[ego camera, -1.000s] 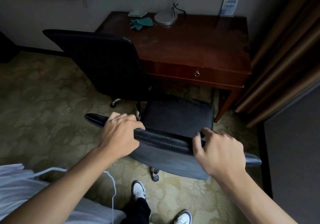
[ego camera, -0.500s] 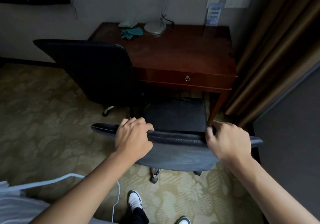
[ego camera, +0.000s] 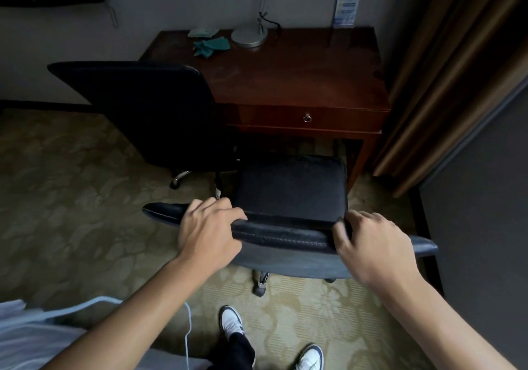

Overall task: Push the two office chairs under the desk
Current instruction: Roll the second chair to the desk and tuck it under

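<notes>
Both hands, left (ego camera: 210,235) and right (ego camera: 371,248), grip near chair (ego camera: 288,195) backrest top for steering; seat short of desk (ego camera: 300,75) front edge; second chair (ego camera: 154,112) at front-left corner

near black chair (ego camera: 288,198) faces the dark wooden desk (ego camera: 285,78) at twelve o'clock, seat front at its edge. second black chair (ego camera: 154,112) stands at ten o'clock.

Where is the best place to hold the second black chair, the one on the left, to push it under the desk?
Grip the top edge of the left chair backrest from behind, probably both hands: it faces the desk like the near chair.
</notes>
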{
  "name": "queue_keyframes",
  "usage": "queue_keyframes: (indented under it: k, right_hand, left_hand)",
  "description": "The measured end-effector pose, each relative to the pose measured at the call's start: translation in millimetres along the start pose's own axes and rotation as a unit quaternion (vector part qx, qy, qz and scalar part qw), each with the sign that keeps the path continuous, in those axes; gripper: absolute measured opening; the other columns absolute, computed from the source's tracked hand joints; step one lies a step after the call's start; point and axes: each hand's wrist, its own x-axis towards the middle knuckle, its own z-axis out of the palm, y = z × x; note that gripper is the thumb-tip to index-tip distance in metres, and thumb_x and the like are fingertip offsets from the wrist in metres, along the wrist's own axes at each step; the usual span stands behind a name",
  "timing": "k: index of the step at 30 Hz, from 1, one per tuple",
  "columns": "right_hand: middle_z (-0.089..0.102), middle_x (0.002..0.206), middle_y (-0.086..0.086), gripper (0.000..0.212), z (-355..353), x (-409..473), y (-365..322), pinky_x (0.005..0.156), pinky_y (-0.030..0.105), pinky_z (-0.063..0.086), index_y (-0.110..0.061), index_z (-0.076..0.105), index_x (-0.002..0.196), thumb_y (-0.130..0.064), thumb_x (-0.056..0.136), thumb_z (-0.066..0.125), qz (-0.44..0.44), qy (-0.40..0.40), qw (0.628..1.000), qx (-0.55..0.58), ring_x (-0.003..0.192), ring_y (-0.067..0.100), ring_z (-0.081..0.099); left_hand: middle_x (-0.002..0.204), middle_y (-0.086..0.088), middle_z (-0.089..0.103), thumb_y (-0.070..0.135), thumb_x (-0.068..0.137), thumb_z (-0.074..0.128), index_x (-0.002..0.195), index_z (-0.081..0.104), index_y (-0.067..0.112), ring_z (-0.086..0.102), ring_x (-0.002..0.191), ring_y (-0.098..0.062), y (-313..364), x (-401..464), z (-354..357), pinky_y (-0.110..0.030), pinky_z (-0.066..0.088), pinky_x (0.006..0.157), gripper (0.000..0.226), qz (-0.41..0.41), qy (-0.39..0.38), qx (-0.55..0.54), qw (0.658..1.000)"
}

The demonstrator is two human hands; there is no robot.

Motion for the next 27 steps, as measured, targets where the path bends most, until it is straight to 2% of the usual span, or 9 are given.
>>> queue_keyframes:
  k: [3, 6, 8, 12, 14, 16, 19, 23, 27]
  right_hand:
    - [0.057, 0.059, 0.002, 0.032, -1.8, 23.5, 3.4, 0.054, 0.031, 0.024, -0.019, 0.046, 0.058, -0.032, 0.087, 0.050, 0.006, 0.002, 1.000, -0.006, 0.054, 0.023, 0.036]
    - [0.046, 0.056, -0.001, 0.032, -2.1, 51.5, 10.8, 0.049, 0.031, 0.022, -0.018, 0.050, 0.060, -0.035, 0.086, 0.044, 0.012, 0.001, 0.999, -0.038, 0.052, 0.023, 0.033]
    - [0.043, 0.052, -0.003, 0.034, -1.6, 66.3, 17.4, 0.045, 0.026, 0.017, -0.018, 0.051, 0.059, -0.038, 0.083, 0.038, 0.015, 0.012, 0.999, -0.045, 0.046, 0.020, 0.030]
    - [0.031, 0.045, -0.008, 0.036, -2.1, 84.2, 28.9, 0.046, 0.019, 0.011, -0.018, 0.049, 0.054, -0.039, 0.080, 0.037, 0.032, 0.043, 0.998, -0.038, 0.040, 0.012, 0.019]
    - [0.033, 0.046, -0.007, 0.036, -0.6, 88.2, 34.7, 0.045, 0.022, 0.014, -0.018, 0.051, 0.057, -0.040, 0.080, 0.035, 0.034, 0.039, 0.997, -0.048, 0.041, 0.018, 0.023]
    - [0.046, 0.051, 0.001, 0.035, 0.3, 90.2, 42.4, 0.048, 0.029, 0.022, -0.018, 0.053, 0.060, -0.039, 0.082, 0.036, 0.042, 0.044, 0.997, -0.051, 0.047, 0.026, 0.034]
    - [0.064, 0.071, 0.012, 0.030, -1.9, 94.7, 52.2, 0.056, 0.034, 0.029, -0.018, 0.050, 0.065, -0.034, 0.088, 0.040, 0.046, 0.050, 0.997, -0.031, 0.064, 0.035, 0.055]
    - [0.064, 0.076, 0.006, 0.030, -1.3, 93.5, 57.2, 0.056, 0.033, 0.027, -0.019, 0.045, 0.065, -0.035, 0.089, 0.036, 0.021, 0.043, 0.999, -0.005, 0.064, 0.027, 0.045]
    - [0.054, 0.066, -0.002, 0.030, 5.7, 75.1, 60.2, 0.052, 0.032, 0.019, -0.021, 0.040, 0.062, -0.037, 0.086, 0.032, -0.003, 0.056, 0.998, -0.025, 0.065, 0.024, 0.048]
  left_hand:
    - [0.073, 0.011, 0.059, 0.011, 0.051, 0.070, 0.082, 0.074, 0.034, 0.056, 0.075, -0.018, -0.7, 22.4, -2.3, -0.032, 0.039, 0.077, 0.038, 0.000, 0.003, 0.009, 1.000]
    - [0.075, 0.010, 0.060, 0.012, 0.053, 0.068, 0.083, 0.074, 0.035, 0.056, 0.077, -0.018, 3.3, 47.1, -4.2, -0.032, 0.037, 0.079, 0.039, -0.004, -0.003, 0.005, 1.000]
    - [0.076, 0.011, 0.061, 0.013, 0.054, 0.067, 0.084, 0.074, 0.035, 0.056, 0.078, -0.018, 6.3, 60.8, -4.4, -0.032, 0.037, 0.080, 0.038, -0.001, -0.001, 0.006, 1.000]
    - [0.082, 0.011, 0.063, 0.016, 0.058, 0.063, 0.086, 0.073, 0.035, 0.057, 0.082, -0.019, 14.3, 83.3, -5.2, -0.034, 0.040, 0.083, 0.035, 0.015, -0.004, -0.001, 1.000]
    - [0.084, 0.010, 0.064, 0.018, 0.060, 0.063, 0.087, 0.072, 0.035, 0.058, 0.084, -0.019, 18.4, 91.0, -2.9, -0.034, 0.039, 0.084, 0.034, 0.021, -0.002, 0.001, 1.000]
    - [0.086, 0.010, 0.064, 0.018, 0.061, 0.064, 0.088, 0.072, 0.035, 0.058, 0.085, -0.019, 24.9, 98.2, 1.8, -0.034, 0.037, 0.085, 0.033, 0.024, 0.006, -0.001, 1.000]
    - [0.087, 0.007, 0.066, 0.019, 0.064, 0.064, 0.086, 0.071, 0.034, 0.058, 0.087, -0.021, 38.3, 109.8, 5.3, -0.035, 0.037, 0.084, 0.028, 0.014, 0.014, -0.005, 1.000]
    - [0.079, 0.004, 0.066, 0.019, 0.060, 0.066, 0.082, 0.073, 0.031, 0.061, 0.080, -0.025, 37.9, 105.7, 11.5, -0.033, 0.037, 0.071, 0.026, 0.004, 0.037, 0.019, 0.999]
    - [0.081, 0.005, 0.067, 0.017, 0.056, 0.066, 0.083, 0.073, 0.032, 0.060, 0.080, -0.024, 37.1, 84.1, 20.4, -0.035, 0.041, 0.076, 0.031, -0.004, 0.042, 0.011, 0.999]
